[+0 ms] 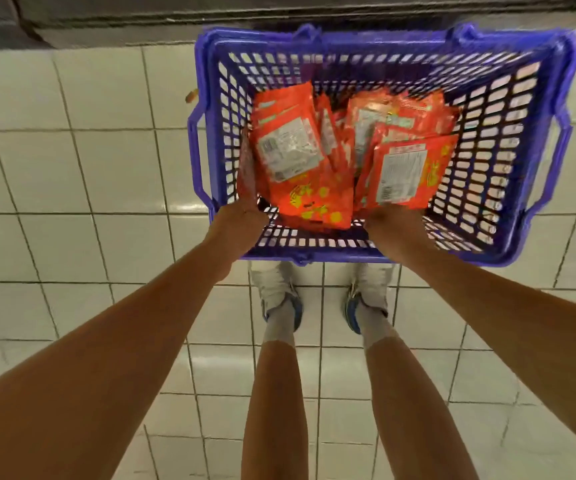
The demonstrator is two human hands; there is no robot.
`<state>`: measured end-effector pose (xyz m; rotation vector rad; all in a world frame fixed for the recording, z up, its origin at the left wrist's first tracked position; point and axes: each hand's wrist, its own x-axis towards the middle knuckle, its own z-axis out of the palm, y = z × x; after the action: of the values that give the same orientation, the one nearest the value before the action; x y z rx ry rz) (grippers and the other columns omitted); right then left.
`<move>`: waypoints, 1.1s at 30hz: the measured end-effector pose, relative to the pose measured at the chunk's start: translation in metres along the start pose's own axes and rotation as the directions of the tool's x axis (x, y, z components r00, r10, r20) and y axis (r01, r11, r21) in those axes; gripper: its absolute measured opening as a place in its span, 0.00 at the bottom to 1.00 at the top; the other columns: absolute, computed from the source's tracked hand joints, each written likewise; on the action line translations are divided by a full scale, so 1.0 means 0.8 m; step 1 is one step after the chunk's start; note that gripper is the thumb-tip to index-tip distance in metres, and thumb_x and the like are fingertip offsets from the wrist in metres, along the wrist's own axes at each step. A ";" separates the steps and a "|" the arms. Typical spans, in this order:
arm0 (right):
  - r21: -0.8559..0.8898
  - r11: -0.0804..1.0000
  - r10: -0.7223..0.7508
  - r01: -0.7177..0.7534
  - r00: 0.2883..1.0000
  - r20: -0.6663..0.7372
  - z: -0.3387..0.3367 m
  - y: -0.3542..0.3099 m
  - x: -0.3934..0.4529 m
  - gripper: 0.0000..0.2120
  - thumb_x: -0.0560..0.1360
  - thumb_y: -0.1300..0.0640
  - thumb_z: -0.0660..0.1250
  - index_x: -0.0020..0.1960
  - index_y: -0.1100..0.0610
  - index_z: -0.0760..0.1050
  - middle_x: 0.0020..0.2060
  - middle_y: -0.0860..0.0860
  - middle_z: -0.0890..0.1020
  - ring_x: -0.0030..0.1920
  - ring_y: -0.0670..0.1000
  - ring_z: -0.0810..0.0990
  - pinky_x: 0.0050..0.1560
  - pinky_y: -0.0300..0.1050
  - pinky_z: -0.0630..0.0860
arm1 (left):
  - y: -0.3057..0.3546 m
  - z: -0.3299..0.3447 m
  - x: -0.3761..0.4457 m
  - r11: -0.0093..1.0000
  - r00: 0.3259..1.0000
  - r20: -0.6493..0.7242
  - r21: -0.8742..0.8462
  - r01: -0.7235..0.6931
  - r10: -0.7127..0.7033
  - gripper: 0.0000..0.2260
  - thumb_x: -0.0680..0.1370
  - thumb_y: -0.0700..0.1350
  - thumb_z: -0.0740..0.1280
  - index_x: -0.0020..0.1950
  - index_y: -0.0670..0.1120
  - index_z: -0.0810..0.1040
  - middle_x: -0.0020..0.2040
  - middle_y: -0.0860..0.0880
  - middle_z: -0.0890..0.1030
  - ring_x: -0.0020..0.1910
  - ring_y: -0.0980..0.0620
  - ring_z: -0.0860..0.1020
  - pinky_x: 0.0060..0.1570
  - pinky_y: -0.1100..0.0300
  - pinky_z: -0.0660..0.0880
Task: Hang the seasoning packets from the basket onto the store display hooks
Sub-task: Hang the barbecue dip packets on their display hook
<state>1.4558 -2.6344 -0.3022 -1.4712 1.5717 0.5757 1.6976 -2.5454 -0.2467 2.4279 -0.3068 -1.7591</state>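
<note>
A blue plastic basket stands on the tiled floor in front of my feet. It holds several orange seasoning packets, lying in a left stack and a right stack, back labels up. My left hand reaches into the basket and grips the left stack at its near left side. The right stack's near edge is held by my right hand, whose fingers are hidden under the packets. No display hooks are in view.
White floor tiles surround the basket. A dark shelf base runs along the top, just behind the basket. My shoes stand close to the basket's near wall. A small orange scrap lies left of the basket.
</note>
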 end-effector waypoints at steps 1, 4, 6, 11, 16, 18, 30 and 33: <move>-0.008 1.000 0.000 0.000 1.000 0.010 0.006 -0.005 0.009 0.11 0.79 0.55 0.61 0.38 0.53 0.74 0.36 0.54 0.77 0.40 0.58 0.77 0.39 0.49 0.72 | 0.000 0.005 0.003 1.000 1.000 -0.004 0.001 -0.003 0.003 0.14 0.81 0.42 0.63 0.64 0.38 0.77 0.51 0.44 0.77 0.51 0.45 0.75 0.58 0.45 0.78; -0.036 0.999 0.012 -0.008 0.993 0.117 0.020 -0.024 0.029 0.17 0.81 0.46 0.62 0.41 0.55 0.78 0.34 0.53 0.79 0.39 0.57 0.79 0.35 0.45 0.68 | -0.010 0.017 0.006 0.998 0.995 -0.084 0.043 -0.044 0.048 0.08 0.79 0.43 0.65 0.57 0.46 0.80 0.47 0.46 0.81 0.44 0.46 0.77 0.42 0.56 0.74; 0.024 0.998 0.050 -0.053 0.992 0.115 0.027 -0.036 0.038 0.14 0.80 0.48 0.65 0.44 0.58 0.79 0.35 0.54 0.80 0.40 0.57 0.80 0.36 0.45 0.70 | -0.014 0.020 0.005 0.982 0.984 -0.116 0.147 -0.120 0.138 0.10 0.79 0.41 0.66 0.58 0.48 0.80 0.46 0.51 0.81 0.44 0.51 0.79 0.38 0.65 0.73; 0.221 0.974 0.049 -0.054 0.998 0.027 0.020 -0.046 0.028 0.10 0.78 0.58 0.65 0.45 0.64 0.81 0.39 0.61 0.83 0.37 0.57 0.79 0.38 0.49 0.73 | 0.001 0.021 -0.012 0.887 0.891 -0.137 0.243 -0.394 0.433 0.20 0.74 0.33 0.66 0.61 0.51 0.82 0.46 0.62 0.78 0.46 0.66 0.77 0.40 0.81 0.65; 0.562 0.826 0.031 -0.037 0.999 0.020 -0.023 -0.032 -0.002 0.13 0.75 0.64 0.70 0.56 0.49 0.76 0.43 0.59 0.86 0.40 0.66 0.85 0.42 0.62 0.84 | 0.032 0.019 -0.025 0.869 0.836 -0.239 0.136 -0.475 0.494 0.19 0.73 0.29 0.66 0.57 0.47 0.85 0.51 0.54 0.85 0.49 0.71 0.78 0.53 0.72 0.75; 0.619 0.785 -0.024 -0.027 0.997 0.074 -0.043 -0.024 -0.009 0.12 0.77 0.65 0.69 0.55 0.50 0.79 0.48 0.60 0.86 0.41 0.66 0.86 0.44 0.62 0.84 | 0.044 0.016 -0.025 0.849 0.820 -0.228 0.206 -0.487 0.525 0.17 0.75 0.30 0.66 0.57 0.47 0.85 0.51 0.52 0.85 0.53 0.57 0.81 0.52 0.71 0.74; -0.243 0.806 -0.563 0.541 0.826 -0.031 -0.086 0.006 -0.024 0.10 0.78 0.50 0.71 0.54 0.53 0.86 0.49 0.52 0.85 0.50 0.55 0.83 0.46 0.50 0.81 | 0.047 0.007 -0.001 0.628 0.712 -0.100 0.567 -0.533 0.695 0.07 0.75 0.42 0.75 0.53 0.44 0.84 0.68 0.42 0.75 0.69 0.40 0.71 0.62 0.49 0.76; -0.197 0.772 -0.633 0.605 0.759 -0.149 -0.094 0.003 -0.035 0.07 0.74 0.55 0.76 0.48 0.59 0.86 0.56 0.56 0.78 0.60 0.57 0.76 0.52 0.49 0.76 | 0.055 0.007 -0.016 0.785 0.832 -0.066 0.381 -0.489 0.551 0.02 0.79 0.44 0.70 0.50 0.48 0.79 0.54 0.49 0.82 0.57 0.47 0.79 0.40 0.72 0.71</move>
<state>1.4297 -2.6797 -0.2414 -2.0862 1.0865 0.1347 1.6841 -2.5848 -0.2267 2.3532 -1.2363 -1.3163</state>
